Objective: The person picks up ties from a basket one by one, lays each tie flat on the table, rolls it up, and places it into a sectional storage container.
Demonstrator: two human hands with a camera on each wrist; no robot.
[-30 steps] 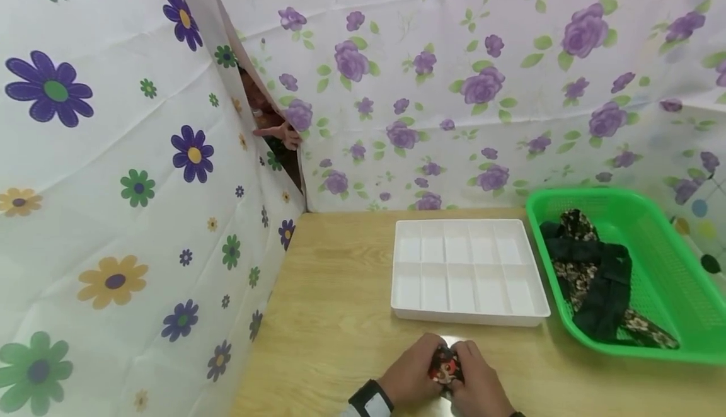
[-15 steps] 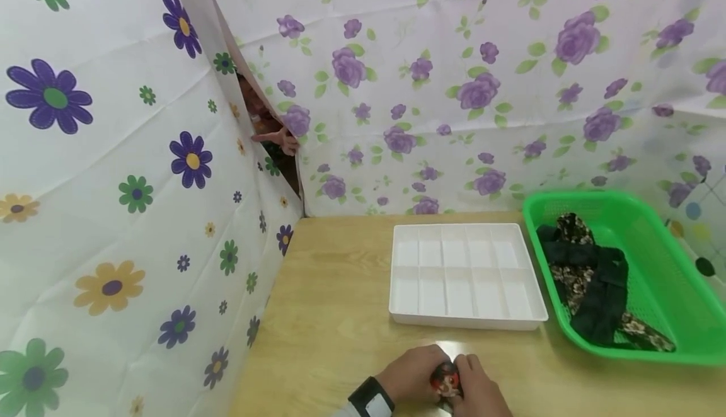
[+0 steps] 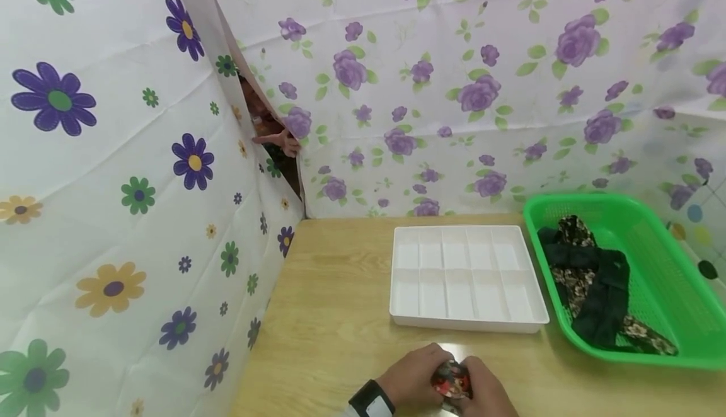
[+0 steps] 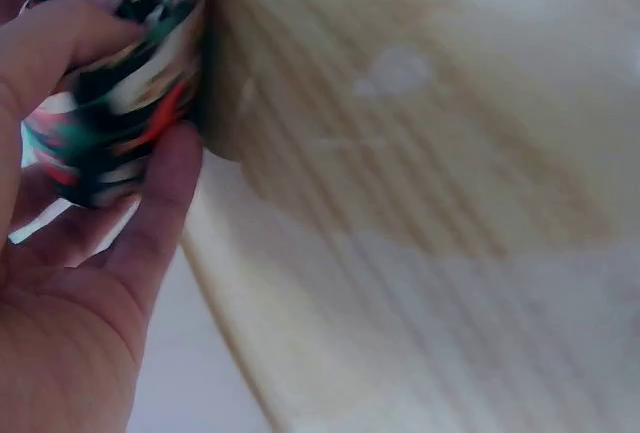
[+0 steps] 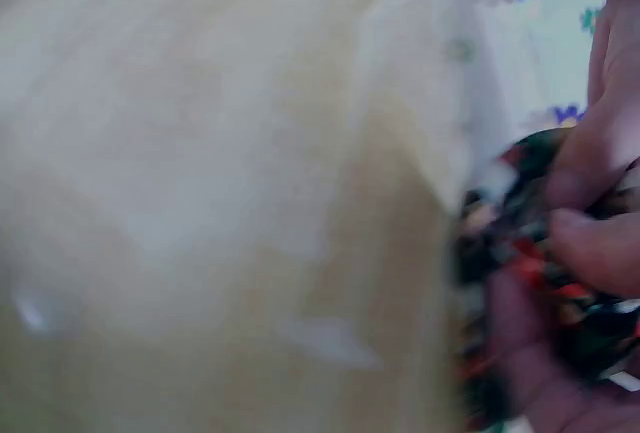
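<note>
Both hands hold a rolled-up patterned cloth (image 3: 452, 379) at the front of the table, in dark, red and cream tones. My left hand (image 3: 413, 376), with a black band at the wrist, grips it from the left. From the other side, my right hand (image 3: 489, 392) has fingers and thumb curled on it. In the left wrist view the cloth roll (image 4: 130, 103) shows green and orange patches, with the thumb at its top and fingers below. Blurred in the right wrist view, the cloth (image 5: 530, 253) is pinched between thumb and fingers.
Just beyond the hands lies a white divided tray (image 3: 471, 327) with two rows of compartments. To its right stands a green basket (image 3: 663, 247) holding black and brown-patterned cloth strips (image 3: 601, 297). Flowered sheets (image 3: 397, 58) wall the table (image 3: 323, 291); another person's hand (image 3: 283, 143) parts them.
The cloth roll has turned slightly between the hands, and the right fingers have shifted around it. The view has tilted a little; tray and basket stay put.
</note>
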